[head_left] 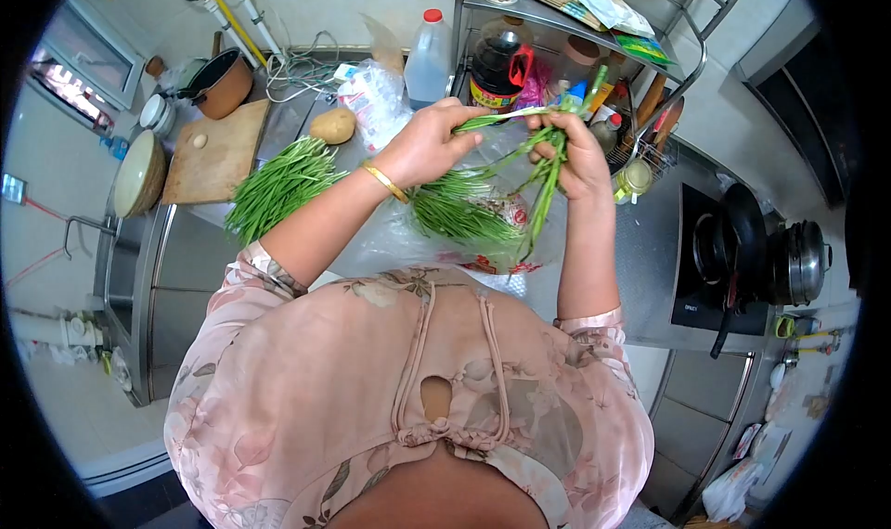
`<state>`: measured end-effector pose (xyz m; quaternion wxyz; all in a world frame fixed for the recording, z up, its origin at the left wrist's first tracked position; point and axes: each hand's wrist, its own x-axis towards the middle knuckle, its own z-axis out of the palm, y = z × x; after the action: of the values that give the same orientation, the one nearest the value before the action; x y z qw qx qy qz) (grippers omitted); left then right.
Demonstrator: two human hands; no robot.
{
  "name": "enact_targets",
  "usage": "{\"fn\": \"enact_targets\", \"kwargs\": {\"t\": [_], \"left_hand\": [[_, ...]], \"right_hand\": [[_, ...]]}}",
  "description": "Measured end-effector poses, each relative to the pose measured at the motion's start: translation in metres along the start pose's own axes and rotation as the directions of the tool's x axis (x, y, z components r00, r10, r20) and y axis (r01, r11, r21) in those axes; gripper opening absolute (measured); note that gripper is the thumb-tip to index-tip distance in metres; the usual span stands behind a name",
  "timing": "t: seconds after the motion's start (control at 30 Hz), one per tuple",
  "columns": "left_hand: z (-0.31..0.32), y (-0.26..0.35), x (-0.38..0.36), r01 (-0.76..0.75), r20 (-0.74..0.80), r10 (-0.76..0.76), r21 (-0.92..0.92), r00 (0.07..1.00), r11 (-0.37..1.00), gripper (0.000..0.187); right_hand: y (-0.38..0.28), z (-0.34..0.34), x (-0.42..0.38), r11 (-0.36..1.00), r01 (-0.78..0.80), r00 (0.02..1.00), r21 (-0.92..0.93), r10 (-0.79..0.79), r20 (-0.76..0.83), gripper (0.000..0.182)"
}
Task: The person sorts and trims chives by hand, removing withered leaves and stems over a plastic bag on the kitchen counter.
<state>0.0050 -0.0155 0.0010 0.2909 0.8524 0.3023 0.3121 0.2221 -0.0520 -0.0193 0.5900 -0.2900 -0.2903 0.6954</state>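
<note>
L hand (429,142) fingers curled, pinching green stalks (520,148) at one end; R hand (577,153) fingers pressed round same bunch. Sorted pile (278,184) lies well apart, beyond L fingers, on counter (186,251).

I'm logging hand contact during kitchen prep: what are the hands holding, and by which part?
Both hold green stalks: the left hand pinches one stalk's end, and the right hand grips a small bunch near its upper end.
</note>
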Motion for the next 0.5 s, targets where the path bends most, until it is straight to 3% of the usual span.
{"fn": "enact_targets", "kwargs": {"t": [0.07,0.17,0.27,0.33,0.37,0.4,0.43,0.5], "left_hand": [[0.001,-0.009,0.001,-0.016,-0.01,0.016,-0.012,1.0,1.0,0.028],[-0.001,-0.006,0.002,0.295,0.117,-0.272,-0.294,0.955,0.909,0.025],[-0.011,-0.005,0.006,0.476,0.294,-0.379,-0.438,0.878,0.762,0.024],[-0.014,-0.008,0.007,0.527,0.424,-0.314,-0.639,0.849,0.561,0.025],[-0.015,-0.01,0.008,0.55,0.481,-0.268,-0.711,0.835,0.438,0.025],[-0.016,-0.009,0.008,0.557,0.492,-0.26,-0.722,0.831,0.41,0.024],[-0.017,-0.006,0.009,0.564,0.505,-0.251,-0.733,0.826,0.381,0.022],[-0.018,-0.003,0.011,0.572,0.515,-0.249,-0.74,0.82,0.354,0.018]], "right_hand": [[-0.01,-0.005,-0.005,0.998,0.066,0.998,0.004,-0.066,-0.008,0.011],[-0.019,-0.015,-0.01,0.989,0.125,0.992,0.077,-0.123,-0.024,0.009],[-0.027,-0.027,-0.011,0.959,0.204,0.979,0.198,-0.204,-0.022,0.008],[-0.026,-0.017,-0.013,0.956,0.254,0.963,-0.147,-0.265,-0.058,0.018],[-0.023,-0.007,-0.014,0.935,0.179,0.977,-0.305,-0.204,-0.052,0.025],[-0.017,0.016,-0.016,0.886,0.102,0.988,-0.452,-0.144,-0.059,0.033],[-0.007,0.024,-0.01,0.879,0.069,0.997,-0.471,-0.081,-0.004,0.039],[0.009,0.038,0.002,0.882,0.033,0.999,-0.471,-0.044,-0.014,0.025]]}}
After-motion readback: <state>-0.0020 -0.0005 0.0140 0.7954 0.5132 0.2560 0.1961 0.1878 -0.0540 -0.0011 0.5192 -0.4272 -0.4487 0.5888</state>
